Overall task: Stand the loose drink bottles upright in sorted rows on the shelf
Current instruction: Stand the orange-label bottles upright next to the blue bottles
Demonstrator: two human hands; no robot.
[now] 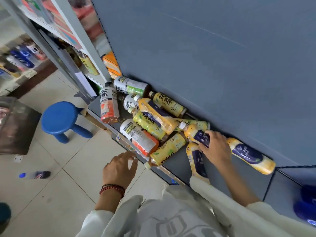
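Several drink bottles lie in a loose heap on the low grey shelf (pixel 177 161). My right hand (pixel 216 148) grips an orange bottle with a dark blue label (pixel 195 133) lying in the pile. Two more of that kind lie beside it, one under my wrist (pixel 196 159) and one to the right (pixel 251 155). Yellow-green tea bottles (pixel 168 148) and white-and-orange tea bottles (pixel 138 136) lie to the left. My left hand (pixel 119 167) hovers with relaxed fingers over the shelf's front edge, holding nothing.
A blue plastic stool (pixel 59 117) stands on the tiled floor left of the shelf. A dark bottle with a blue cap (pixel 36 174) lies on the floor. A grey rack (pixel 71 53) with goods rises at upper left. Blue objects (pixel 306 206) sit at lower right.
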